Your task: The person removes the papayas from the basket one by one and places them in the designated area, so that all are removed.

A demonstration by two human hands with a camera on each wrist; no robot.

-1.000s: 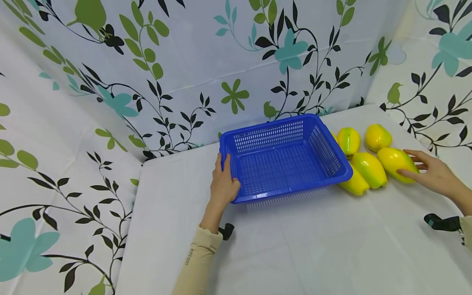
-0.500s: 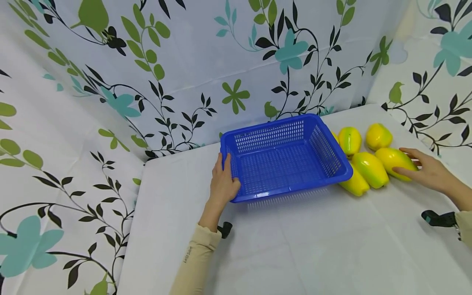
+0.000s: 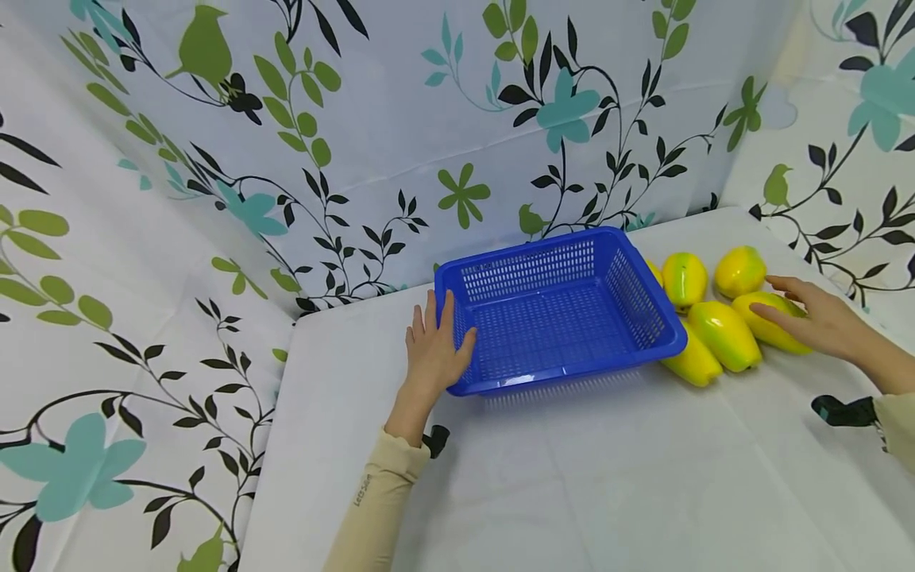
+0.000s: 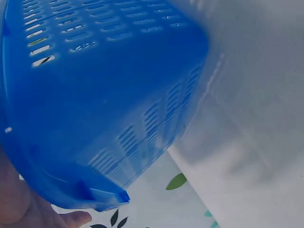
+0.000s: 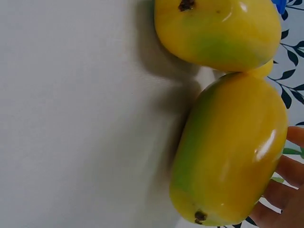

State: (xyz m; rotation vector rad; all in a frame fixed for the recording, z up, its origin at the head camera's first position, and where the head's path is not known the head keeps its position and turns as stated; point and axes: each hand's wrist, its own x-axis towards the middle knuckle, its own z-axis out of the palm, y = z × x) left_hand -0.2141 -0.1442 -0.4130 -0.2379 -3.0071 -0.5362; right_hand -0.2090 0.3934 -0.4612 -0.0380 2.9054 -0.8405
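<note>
A blue plastic basket (image 3: 543,318) with slotted walls stands on the white table. My left hand (image 3: 432,357) is at its left end, fingers straight and spread over the rim. In the left wrist view, the basket's outer wall (image 4: 95,95) fills much of the picture, with fingers (image 4: 71,218) low at the left. At the right, my right hand (image 3: 822,318) reaches over a yellow-green mango (image 3: 772,322), its fingers loosely extended. The right wrist view shows this mango (image 5: 228,152) lying on the table, fingers (image 5: 289,171) beside its far side.
Several more mangoes lie together right of the basket: a front one (image 3: 725,334), a rear one (image 3: 739,272), and one beside the basket (image 3: 693,357) partly hidden by its rim. A leaf-patterned cloth (image 3: 386,119) hangs behind the table (image 3: 572,477).
My left hand has loosened from the basket's rim and its fingers have spread. My right hand has moved slightly left, farther over the mango. The head view has shifted a little.
</note>
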